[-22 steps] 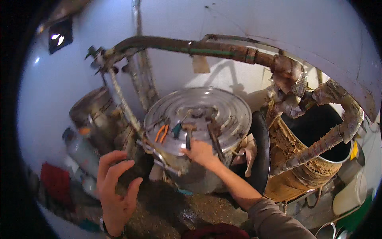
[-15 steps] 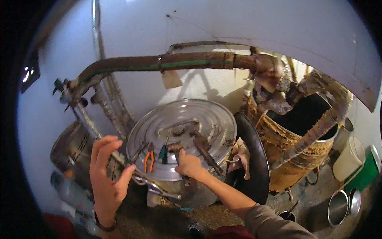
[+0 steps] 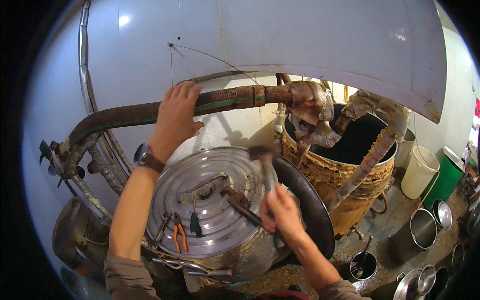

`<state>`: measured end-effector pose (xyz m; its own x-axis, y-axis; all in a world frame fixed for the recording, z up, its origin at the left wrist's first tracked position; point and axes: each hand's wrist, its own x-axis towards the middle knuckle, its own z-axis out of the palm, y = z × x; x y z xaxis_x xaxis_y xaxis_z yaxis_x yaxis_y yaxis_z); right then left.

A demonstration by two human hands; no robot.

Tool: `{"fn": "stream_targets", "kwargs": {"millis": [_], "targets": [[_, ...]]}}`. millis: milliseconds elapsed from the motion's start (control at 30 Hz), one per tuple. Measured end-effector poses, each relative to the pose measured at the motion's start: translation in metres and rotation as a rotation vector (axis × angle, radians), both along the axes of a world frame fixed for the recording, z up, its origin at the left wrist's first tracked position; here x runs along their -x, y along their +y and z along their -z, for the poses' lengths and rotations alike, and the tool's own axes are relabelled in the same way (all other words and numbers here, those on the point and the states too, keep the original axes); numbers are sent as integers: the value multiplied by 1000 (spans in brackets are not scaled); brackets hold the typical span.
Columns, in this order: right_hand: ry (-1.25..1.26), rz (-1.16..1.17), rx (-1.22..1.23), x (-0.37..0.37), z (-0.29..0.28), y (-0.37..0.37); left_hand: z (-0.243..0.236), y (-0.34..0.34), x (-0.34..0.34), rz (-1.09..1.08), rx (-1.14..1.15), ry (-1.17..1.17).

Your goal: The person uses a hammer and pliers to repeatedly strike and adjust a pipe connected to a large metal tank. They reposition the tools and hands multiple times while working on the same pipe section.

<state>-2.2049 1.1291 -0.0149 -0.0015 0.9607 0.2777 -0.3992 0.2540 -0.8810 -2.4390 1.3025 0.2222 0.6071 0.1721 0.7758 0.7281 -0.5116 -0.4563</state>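
Observation:
My left hand point(image 3: 176, 116) reaches up to the rusty brown pipe point(image 3: 222, 100) with a green stripe. Its fingers hook over the pipe's top, and the thumb sticks out below. In my right hand point(image 3: 280, 210) is a hammer point(image 3: 269, 175), gripped by its handle, its head raised over the right edge of a ridged metal lid point(image 3: 220, 167). The lid covers a large pot point(image 3: 245, 255). On it lie orange-handled pliers point(image 3: 179, 232), a dark green-handled screwdriver point(image 3: 195, 225) and a rusty pipe wrench point(image 3: 242, 206).
A dark round pan point(image 3: 312, 220) leans against the pot's right side. Beyond stands a lagged drum point(image 3: 360, 175) with wrapped pipes over it. Buckets, one cream point(image 3: 420, 172) and one green point(image 3: 442, 177), stand farther right. A grey panel point(image 3: 340, 45) hangs above the drum.
My left hand has gone from the air at the left up onto the pipe. My right hand has picked the hammer up off the lid and raised it. The view has shifted right.

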Motion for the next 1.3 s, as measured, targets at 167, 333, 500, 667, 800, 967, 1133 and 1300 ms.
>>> {"fn": "stream_targets", "kwargs": {"millis": [167, 333, 500, 667, 800, 967, 1133, 1300], "targets": [[239, 217, -210, -21, -64, 39, -5, 39, -5, -293, 158, -5], [115, 240, -296, -29, -84, 82, -12, 46, -1, -198, 87, 50], [285, 338, -358, -21, -75, 83, -16, 46, 0, -184, 108, 84], [113, 334, -309, -16, -68, 88, -16, 47, 2, -134, 110, 55], [263, 464, -323, -22, -68, 92, -17, 49, 3, -152, 115, 91], [-14, 409, -314, -25, -69, 93, -17, 48, 4, -103, 119, 95], [148, 565, -372, -25, -64, 97, -19, 48, 4, -127, 116, 119], [69, 432, -286, -32, -57, 97, -20, 48, 3, -115, 119, 115]]}}
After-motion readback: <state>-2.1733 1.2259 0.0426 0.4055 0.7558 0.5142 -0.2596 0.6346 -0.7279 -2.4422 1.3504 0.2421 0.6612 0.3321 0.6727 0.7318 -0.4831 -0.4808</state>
